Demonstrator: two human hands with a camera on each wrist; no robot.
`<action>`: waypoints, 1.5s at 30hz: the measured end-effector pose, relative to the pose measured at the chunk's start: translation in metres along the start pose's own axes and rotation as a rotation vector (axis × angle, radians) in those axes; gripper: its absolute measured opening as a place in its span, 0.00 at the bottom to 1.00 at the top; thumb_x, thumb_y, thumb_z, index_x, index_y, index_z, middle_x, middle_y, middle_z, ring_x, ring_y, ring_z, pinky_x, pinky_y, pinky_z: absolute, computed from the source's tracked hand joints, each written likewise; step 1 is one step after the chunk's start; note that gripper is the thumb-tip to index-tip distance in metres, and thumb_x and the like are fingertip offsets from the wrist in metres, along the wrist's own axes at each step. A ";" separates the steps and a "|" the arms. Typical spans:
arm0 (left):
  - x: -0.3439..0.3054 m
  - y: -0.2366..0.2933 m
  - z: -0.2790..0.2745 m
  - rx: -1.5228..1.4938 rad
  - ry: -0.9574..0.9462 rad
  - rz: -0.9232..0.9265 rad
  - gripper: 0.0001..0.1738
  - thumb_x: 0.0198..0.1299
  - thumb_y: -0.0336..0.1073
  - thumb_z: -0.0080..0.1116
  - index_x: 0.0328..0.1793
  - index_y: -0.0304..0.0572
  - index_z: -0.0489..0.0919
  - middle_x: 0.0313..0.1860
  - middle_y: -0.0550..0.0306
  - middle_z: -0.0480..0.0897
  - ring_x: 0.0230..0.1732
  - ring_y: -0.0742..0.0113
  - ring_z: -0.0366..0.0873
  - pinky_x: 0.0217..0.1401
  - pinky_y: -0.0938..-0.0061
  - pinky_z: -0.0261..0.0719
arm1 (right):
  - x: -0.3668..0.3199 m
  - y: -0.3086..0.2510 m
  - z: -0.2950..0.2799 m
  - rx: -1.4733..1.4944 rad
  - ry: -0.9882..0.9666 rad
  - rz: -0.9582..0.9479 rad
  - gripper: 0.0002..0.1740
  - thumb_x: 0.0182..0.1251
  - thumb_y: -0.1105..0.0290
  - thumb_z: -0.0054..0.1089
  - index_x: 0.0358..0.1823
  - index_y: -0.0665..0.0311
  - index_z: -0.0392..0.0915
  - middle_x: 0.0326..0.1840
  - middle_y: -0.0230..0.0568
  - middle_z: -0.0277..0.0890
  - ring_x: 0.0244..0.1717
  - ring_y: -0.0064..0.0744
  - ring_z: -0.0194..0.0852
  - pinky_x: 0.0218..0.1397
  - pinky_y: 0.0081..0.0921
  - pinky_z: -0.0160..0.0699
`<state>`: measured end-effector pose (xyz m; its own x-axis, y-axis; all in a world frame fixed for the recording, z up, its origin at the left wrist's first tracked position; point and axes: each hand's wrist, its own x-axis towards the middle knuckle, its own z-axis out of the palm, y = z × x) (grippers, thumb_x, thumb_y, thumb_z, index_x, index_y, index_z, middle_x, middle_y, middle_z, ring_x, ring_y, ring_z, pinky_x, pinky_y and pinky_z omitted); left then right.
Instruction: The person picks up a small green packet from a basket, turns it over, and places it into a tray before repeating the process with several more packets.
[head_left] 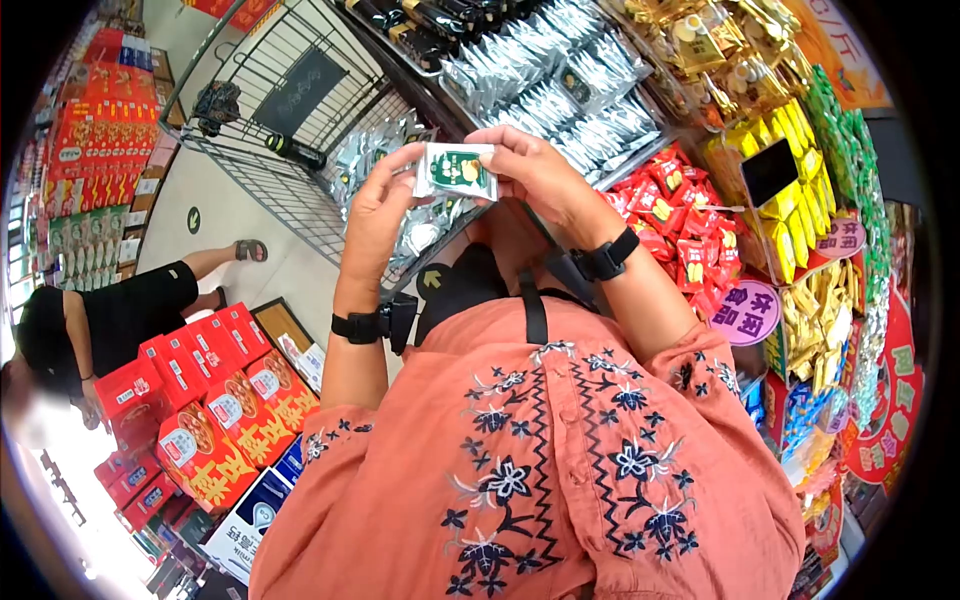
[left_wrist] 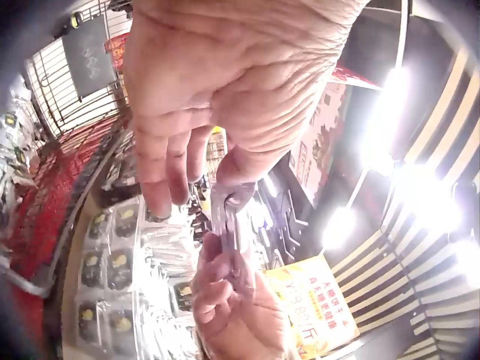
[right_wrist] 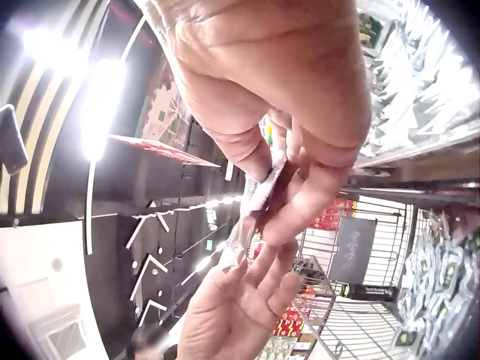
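A small silver-white snack packet [head_left: 457, 172] with a dark green printed label is held up over the side of the shopping cart. My left hand [head_left: 378, 208] pinches its left edge between thumb and fingers. At the opposite edge, my right hand [head_left: 542, 178] grips it, thumb lying over the front near the corner. The left wrist view shows the packet [left_wrist: 236, 240] edge-on, stretched between both hands. From the right wrist, the packet [right_wrist: 259, 199] likewise appears as a thin strip between the fingers.
The cart [head_left: 240, 165] holds many similar silver packets [head_left: 420, 235] and a dark bottle-shaped item [head_left: 295, 152]. Ahead stands a bin of silver packets [head_left: 560, 90], with red packets [head_left: 680, 215] to its right. Red boxes [head_left: 215, 430] are stacked at left, near another person [head_left: 120, 320].
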<state>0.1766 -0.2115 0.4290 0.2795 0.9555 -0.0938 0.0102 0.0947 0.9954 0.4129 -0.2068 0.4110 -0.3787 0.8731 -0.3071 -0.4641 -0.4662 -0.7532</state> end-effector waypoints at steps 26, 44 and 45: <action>0.024 0.024 0.056 0.198 -0.213 -0.081 0.14 0.69 0.37 0.62 0.55 0.38 0.81 0.37 0.65 0.81 0.35 0.82 0.75 0.35 0.84 0.74 | -0.047 -0.039 -0.019 -0.594 0.054 -0.134 0.16 0.69 0.60 0.65 0.50 0.63 0.82 0.34 0.24 0.77 0.32 0.13 0.71 0.33 0.14 0.69; 0.128 -0.022 0.105 0.814 -0.308 0.361 0.14 0.63 0.34 0.66 0.52 0.37 0.79 0.34 0.55 0.78 0.35 0.64 0.78 0.38 0.69 0.78 | -0.047 -0.016 -0.115 -0.917 0.582 -0.364 0.11 0.64 0.66 0.65 0.37 0.68 0.81 0.30 0.41 0.78 0.33 0.30 0.79 0.37 0.32 0.75; 0.129 -0.021 0.111 0.790 -0.266 0.359 0.16 0.61 0.34 0.67 0.53 0.37 0.79 0.35 0.51 0.79 0.39 0.56 0.78 0.44 0.64 0.76 | -0.050 -0.022 -0.114 -1.023 0.604 -0.388 0.11 0.63 0.66 0.65 0.37 0.68 0.81 0.30 0.43 0.78 0.33 0.32 0.79 0.37 0.32 0.75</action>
<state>0.3193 -0.1214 0.3976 0.6045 0.7853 0.1340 0.5075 -0.5092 0.6950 0.5336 -0.2236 0.3766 0.1971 0.9801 0.0225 0.4741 -0.0752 -0.8773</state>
